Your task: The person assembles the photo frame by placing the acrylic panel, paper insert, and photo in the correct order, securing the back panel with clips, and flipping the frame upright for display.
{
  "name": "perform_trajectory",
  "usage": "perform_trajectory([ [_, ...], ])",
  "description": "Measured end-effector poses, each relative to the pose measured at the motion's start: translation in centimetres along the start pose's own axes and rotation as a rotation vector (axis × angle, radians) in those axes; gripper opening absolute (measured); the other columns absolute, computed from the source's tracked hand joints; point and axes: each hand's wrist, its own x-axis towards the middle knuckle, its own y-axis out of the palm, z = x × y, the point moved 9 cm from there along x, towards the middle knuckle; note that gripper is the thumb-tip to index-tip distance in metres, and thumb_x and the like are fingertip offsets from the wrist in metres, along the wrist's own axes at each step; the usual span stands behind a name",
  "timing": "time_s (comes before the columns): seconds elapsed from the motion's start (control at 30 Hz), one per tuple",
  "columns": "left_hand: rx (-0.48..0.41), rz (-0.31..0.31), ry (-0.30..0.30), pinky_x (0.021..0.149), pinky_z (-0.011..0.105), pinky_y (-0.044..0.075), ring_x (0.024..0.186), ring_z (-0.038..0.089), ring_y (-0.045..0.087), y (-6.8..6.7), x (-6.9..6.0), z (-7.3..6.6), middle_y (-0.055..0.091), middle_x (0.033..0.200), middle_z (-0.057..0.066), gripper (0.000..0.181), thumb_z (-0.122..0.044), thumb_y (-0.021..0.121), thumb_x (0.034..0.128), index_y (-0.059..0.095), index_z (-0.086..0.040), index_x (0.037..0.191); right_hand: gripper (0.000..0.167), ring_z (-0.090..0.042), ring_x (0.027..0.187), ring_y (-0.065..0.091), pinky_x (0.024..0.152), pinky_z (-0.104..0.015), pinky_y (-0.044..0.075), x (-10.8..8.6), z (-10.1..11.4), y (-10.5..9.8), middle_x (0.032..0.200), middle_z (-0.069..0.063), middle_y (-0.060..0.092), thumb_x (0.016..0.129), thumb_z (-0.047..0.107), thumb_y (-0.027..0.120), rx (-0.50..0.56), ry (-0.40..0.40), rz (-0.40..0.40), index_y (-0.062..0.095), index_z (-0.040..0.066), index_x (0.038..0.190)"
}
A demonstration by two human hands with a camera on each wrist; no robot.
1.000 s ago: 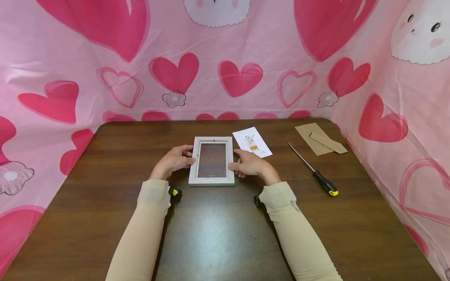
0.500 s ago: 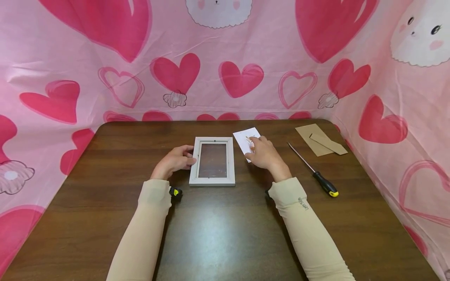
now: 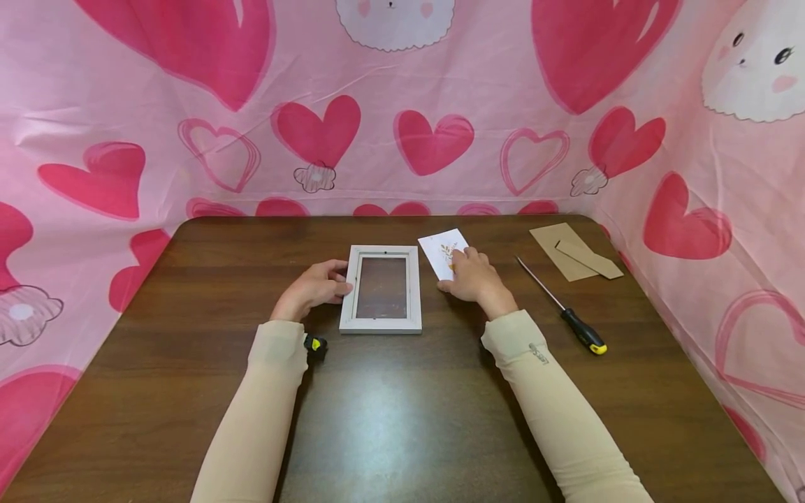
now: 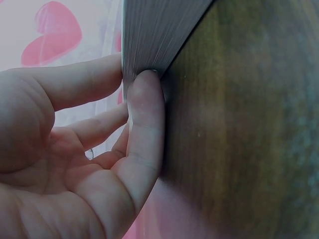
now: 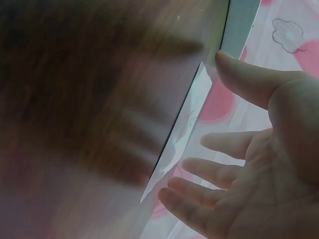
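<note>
A white picture frame (image 3: 381, 326) with a see-through pane lies flat on the brown table. My left hand (image 3: 314, 285) grips its left side, thumb at the rim; in the left wrist view a finger (image 4: 147, 109) presses the frame's side wall (image 4: 154, 30). To the right of the frame is a white card (image 3: 440, 246) with a printed plant, partly hidden under my right hand (image 3: 474, 276). That hand is spread over the card, and in the right wrist view its fingers (image 5: 219, 172) stay apart from the card (image 5: 182, 132).
A screwdriver (image 3: 581, 330) with a black and yellow handle lies at the right. Behind it are a brown backing board (image 3: 553, 241) and a bent strip of the same brown (image 3: 588, 258) overlapping it. Pink heart-patterned cloth (image 3: 434, 143) hangs around the table (image 3: 377, 405).
My right hand has left the frame's right side and moved right, over the card. The left hand keeps its place on the frame, which has not moved.
</note>
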Motion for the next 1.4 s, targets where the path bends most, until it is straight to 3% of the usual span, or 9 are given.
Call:
perform_trajectory([
  [0.67,-0.012,-0.001,-0.023,0.112,0.049,0.052,0.117,0.035,0.065,0.05,0.08,0.29,0.053,0.133,0.020,0.065,-0.012,0.064,0.1058,0.035,-0.006,0.164,0.081,-0.049,0.140,0.037,0.114,-0.062,0.042,0.44,0.14,0.67,0.159,-0.029,0.037,0.100,0.043,0.070,-0.033,0.045,0.063,0.039,-0.003,0.160],
  [0.93,-0.007,0.001,-0.035,0.115,0.051,0.050,0.120,0.038,0.064,-0.05,0.19,0.42,0.053,0.136,0.021,0.066,-0.013,0.064,0.1054,0.035,-0.009,0.165,0.082,-0.050,0.141,0.034,0.114,-0.061,0.042,0.73,-0.10,1.02,0.163,-0.029,0.031,0.103,0.044,0.066,-0.075,0.056,0.100,0.035,-0.001,0.164],
  [1.23,-0.004,0.001,-0.028,0.114,0.050,0.050,0.119,0.037,0.065,-0.08,0.17,0.37,0.053,0.135,0.021,0.065,-0.013,0.063,0.1060,0.035,-0.008,0.165,0.077,-0.050,0.144,0.032,0.114,-0.062,0.042,0.51,-0.06,0.79,0.163,-0.028,0.031,0.105,0.041,0.064,-0.083,0.063,0.092,0.034,0.002,0.165],
  [1.4,0.004,0.004,-0.024,0.114,0.051,0.050,0.120,0.038,0.065,-0.02,0.02,0.20,0.053,0.135,0.021,0.065,-0.013,0.063,0.1062,0.035,-0.008,0.165,0.069,-0.050,0.138,0.038,0.110,-0.062,0.046,0.40,0.20,0.67,0.156,-0.028,0.038,0.105,0.038,0.065,-0.098,0.064,0.063,0.044,0.001,0.159],
])
